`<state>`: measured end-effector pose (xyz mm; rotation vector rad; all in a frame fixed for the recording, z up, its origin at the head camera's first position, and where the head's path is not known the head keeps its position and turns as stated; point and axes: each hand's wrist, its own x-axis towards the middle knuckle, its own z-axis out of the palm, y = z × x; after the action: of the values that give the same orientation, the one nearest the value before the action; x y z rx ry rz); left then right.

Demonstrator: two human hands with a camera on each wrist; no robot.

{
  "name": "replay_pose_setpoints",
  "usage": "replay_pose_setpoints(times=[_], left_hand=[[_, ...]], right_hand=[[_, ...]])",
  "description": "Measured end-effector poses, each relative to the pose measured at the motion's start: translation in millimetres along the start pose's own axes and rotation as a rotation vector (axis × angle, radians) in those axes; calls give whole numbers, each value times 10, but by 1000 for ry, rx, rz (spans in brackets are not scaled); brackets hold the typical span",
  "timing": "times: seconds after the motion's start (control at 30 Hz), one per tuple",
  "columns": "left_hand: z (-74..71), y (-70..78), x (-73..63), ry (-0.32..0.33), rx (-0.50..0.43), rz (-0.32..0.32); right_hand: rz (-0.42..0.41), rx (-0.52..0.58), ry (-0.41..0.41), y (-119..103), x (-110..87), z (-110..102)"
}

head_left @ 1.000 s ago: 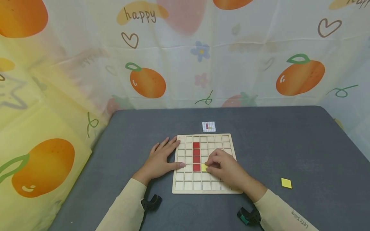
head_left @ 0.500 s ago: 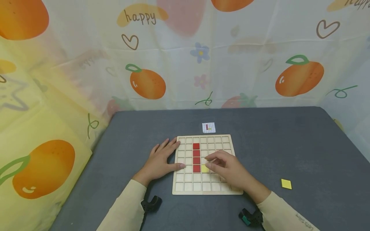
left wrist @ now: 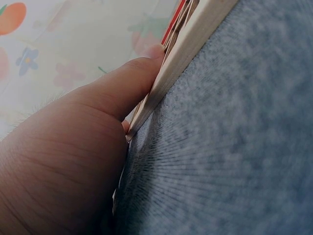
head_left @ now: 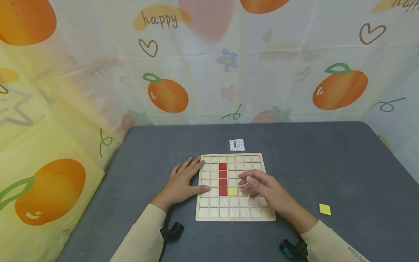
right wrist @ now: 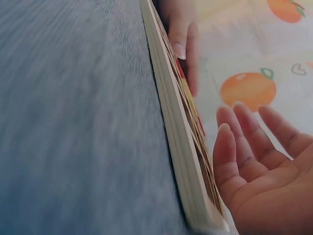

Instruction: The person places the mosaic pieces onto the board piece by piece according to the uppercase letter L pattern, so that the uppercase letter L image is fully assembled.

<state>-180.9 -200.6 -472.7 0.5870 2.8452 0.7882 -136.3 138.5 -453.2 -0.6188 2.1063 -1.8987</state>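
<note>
A light wooden grid board (head_left: pixel 214 212) lies on the dark table. Several red square tiles (head_left: pixel 223 174) form a column in its cells, and a yellow tile (head_left: pixel 232 191) sits in the cell right of the lowest red one. My left hand (head_left: pixel 181 183) rests spread at the board's left edge, thumb and fingertips on the rim area, as the left wrist view (left wrist: pixel 122 93) also shows. Over the right half of the board is my right hand (head_left: pixel 266 191), fingers loosely bent and parted, holding nothing. In the right wrist view this hand (right wrist: pixel 264 171) is beside the board's edge.
A second yellow tile (head_left: pixel 325 209) lies on the table (head_left: pixel 343 163) to the right. Behind the board is a small printed card (head_left: pixel 237 145) with a grid pattern. A patterned cloth (head_left: pixel 203 72) hangs along the table's back edge.
My right hand has let go of the yellow tile in the grid and moved right, its fingers parting. The left hand stays in place on the board.
</note>
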Motion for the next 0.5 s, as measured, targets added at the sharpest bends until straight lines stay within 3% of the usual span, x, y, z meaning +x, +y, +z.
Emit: replay_pose_setpoints(times=[0.27, 0.5], left_hand=[[7, -12, 6, -4, 7, 4], [-6, 0, -2, -2, 3, 2]], right_hand=[[-47, -12, -6, -2, -224, -258], [-59, -55, 51, -33, -434, -616]])
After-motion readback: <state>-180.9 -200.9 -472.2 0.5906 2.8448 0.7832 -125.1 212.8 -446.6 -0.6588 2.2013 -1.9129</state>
